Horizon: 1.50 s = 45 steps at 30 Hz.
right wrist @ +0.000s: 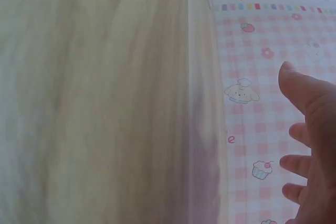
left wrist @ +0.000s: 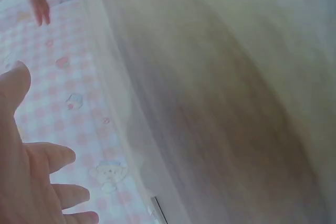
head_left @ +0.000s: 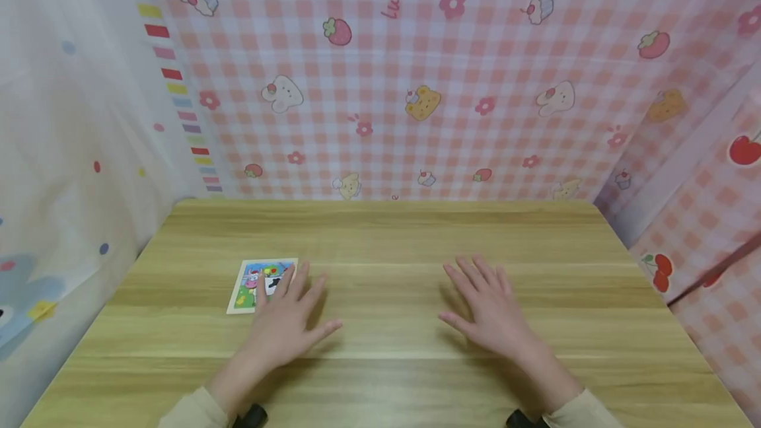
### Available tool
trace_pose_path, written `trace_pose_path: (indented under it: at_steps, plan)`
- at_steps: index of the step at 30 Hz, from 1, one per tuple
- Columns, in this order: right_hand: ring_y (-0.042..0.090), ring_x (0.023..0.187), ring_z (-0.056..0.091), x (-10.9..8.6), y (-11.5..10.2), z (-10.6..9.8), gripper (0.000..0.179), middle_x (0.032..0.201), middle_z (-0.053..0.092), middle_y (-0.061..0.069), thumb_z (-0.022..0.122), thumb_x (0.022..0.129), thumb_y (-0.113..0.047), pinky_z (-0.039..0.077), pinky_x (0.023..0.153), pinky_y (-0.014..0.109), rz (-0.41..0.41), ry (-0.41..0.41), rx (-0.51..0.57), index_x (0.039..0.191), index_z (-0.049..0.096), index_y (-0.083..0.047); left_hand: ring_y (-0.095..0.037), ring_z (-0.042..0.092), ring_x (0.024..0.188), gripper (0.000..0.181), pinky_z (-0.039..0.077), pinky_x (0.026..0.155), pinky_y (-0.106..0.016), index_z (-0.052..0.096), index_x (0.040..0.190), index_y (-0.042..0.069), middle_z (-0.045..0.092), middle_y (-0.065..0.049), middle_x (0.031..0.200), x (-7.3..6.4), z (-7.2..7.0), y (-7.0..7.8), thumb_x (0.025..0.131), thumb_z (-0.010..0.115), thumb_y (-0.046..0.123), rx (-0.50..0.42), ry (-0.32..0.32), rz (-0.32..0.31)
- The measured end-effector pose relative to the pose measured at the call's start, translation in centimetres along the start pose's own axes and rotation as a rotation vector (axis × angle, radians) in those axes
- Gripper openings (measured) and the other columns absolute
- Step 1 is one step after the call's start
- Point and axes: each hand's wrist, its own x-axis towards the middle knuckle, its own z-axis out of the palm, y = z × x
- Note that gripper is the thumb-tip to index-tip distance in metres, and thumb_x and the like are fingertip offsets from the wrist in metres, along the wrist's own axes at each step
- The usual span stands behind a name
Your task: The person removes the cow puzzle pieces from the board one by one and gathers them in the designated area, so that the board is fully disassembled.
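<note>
A small rectangular picture board with a cartoon cow on green and blue and a pale border lies on the left part of the table. My left hand is spread above the table, its fingers overlapping the board's right side in the head view and hiding part of it. To the right, my right hand hovers over the wood with fingers spread and nothing in it. In the left wrist view the board's thin edge shows beyond the fingers of the left hand. The right hand is also seen in its own wrist view.
The wooden table fills the lower view. A pink checked cloth with cartoon prints hangs behind its far edge. A white dotted curtain hangs at the left, and more checked cloth at the right.
</note>
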Motion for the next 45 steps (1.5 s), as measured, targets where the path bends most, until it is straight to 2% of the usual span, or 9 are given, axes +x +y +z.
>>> trace_pose_path:
  at_steps: [9, 15, 19, 23, 28, 30, 35, 39, 45]
  plan:
    - [0.041, 0.14, 0.031, 0.4, -0.8, 0.5, 0.079, 0.15, 0.043, 0.018, 0.074, 0.084, -0.044, 0.016, 0.113, 0.065, -0.03, 0.104, 0.141, 0.147, 0.045, -0.006, -0.04, 0.034, 0.141, 0.078, 0.006, 0.109, -0.075, 0.052, 0.146, 0.014, 0.038, -0.018, 0.154, -0.5, 0.0, -1.6, 0.087, 0.061, 0.065, -0.043, 0.1, -0.023]
    - [0.042, 0.134, 0.039, 1.3, -1.5, 0.7, 0.075, 0.145, 0.049, 0.018, 0.077, 0.082, -0.036, 0.023, 0.112, 0.061, -0.066, 0.179, 0.212, 0.143, 0.049, -0.002, -0.043, 0.04, 0.136, 0.072, 0.017, 0.108, -0.073, 0.054, 0.143, 0.01, 0.043, -0.019, 0.151, -0.8, -0.5, -3.6, 0.088, 0.068, 0.055, -0.142, 0.132, 0.058]
    - [0.041, 0.133, 0.042, 1.9, -2.1, 0.6, 0.072, 0.144, 0.051, 0.017, 0.076, 0.083, -0.035, 0.026, 0.111, 0.06, -0.081, 0.198, 0.255, 0.142, 0.05, -0.003, -0.044, 0.042, 0.134, 0.07, 0.023, 0.104, -0.074, 0.054, 0.143, 0.008, 0.045, -0.02, 0.149, -1.1, -0.9, -5.4, 0.088, 0.072, 0.048, -0.193, 0.149, 0.109]
    - [0.04, 0.132, 0.043, 2.3, -2.6, 0.8, 0.07, 0.143, 0.052, 0.016, 0.074, 0.085, -0.037, 0.028, 0.11, 0.061, -0.091, 0.202, 0.29, 0.142, 0.051, -0.004, -0.047, 0.041, 0.132, 0.068, 0.027, 0.103, -0.073, 0.056, 0.141, 0.006, 0.045, -0.024, 0.147, -1.4, -1.2, -7.2, 0.086, 0.076, 0.04, -0.262, 0.149, 0.108]
    - [0.04, 0.131, 0.044, 2.7, -3.3, 1.4, 0.068, 0.142, 0.053, 0.017, 0.072, 0.086, -0.038, 0.028, 0.111, 0.06, -0.101, 0.195, 0.329, 0.142, 0.051, -0.004, -0.05, 0.037, 0.135, 0.065, 0.031, 0.104, -0.069, 0.055, 0.141, 0.004, 0.041, -0.026, 0.149, -1.6, -1.6, -9.0, 0.088, 0.075, 0.037, -0.324, 0.096, 0.063]
    - [0.039, 0.131, 0.045, 2.9, -3.6, 1.6, 0.068, 0.142, 0.053, 0.017, 0.072, 0.086, -0.037, 0.029, 0.11, 0.06, -0.099, 0.187, 0.349, 0.142, 0.051, -0.004, -0.051, 0.034, 0.136, 0.066, 0.031, 0.103, -0.07, 0.052, 0.143, 0.005, 0.038, -0.025, 0.152, -1.7, -1.6, -9.8, 0.09, 0.073, 0.037, -0.344, 0.055, 0.045]
    - [0.035, 0.131, 0.046, 3.3, -4.3, 2.4, 0.067, 0.142, 0.053, 0.014, 0.074, 0.085, -0.035, 0.033, 0.11, 0.056, -0.086, 0.162, 0.386, 0.141, 0.052, -0.006, -0.052, 0.029, 0.138, 0.063, 0.029, 0.102, -0.073, 0.052, 0.143, 0.005, 0.034, -0.027, 0.153, -2.0, -1.6, -11.6, 0.091, 0.073, 0.033, -0.424, 0.005, 0.029]
    - [0.032, 0.131, 0.046, 3.6, -4.9, 3.1, 0.065, 0.143, 0.053, 0.011, 0.075, 0.086, -0.034, 0.035, 0.109, 0.054, -0.073, 0.129, 0.418, 0.142, 0.052, -0.007, -0.054, 0.026, 0.138, 0.061, 0.025, 0.103, -0.074, 0.052, 0.144, 0.005, 0.03, -0.027, 0.155, -2.2, -1.6, -12.8, 0.092, 0.072, 0.031, -0.488, -0.032, -0.003]
    - [0.034, 0.131, 0.046, 4.1, -5.9, 3.9, 0.064, 0.142, 0.053, 0.012, 0.075, 0.087, -0.031, 0.037, 0.108, 0.054, -0.087, 0.113, 0.467, 0.142, 0.052, -0.007, -0.057, 0.025, 0.137, 0.061, 0.023, 0.103, -0.074, 0.051, 0.143, 0.002, 0.029, -0.03, 0.154, -2.5, -1.2, -14.4, 0.092, 0.072, 0.028, -0.518, -0.054, -0.024]
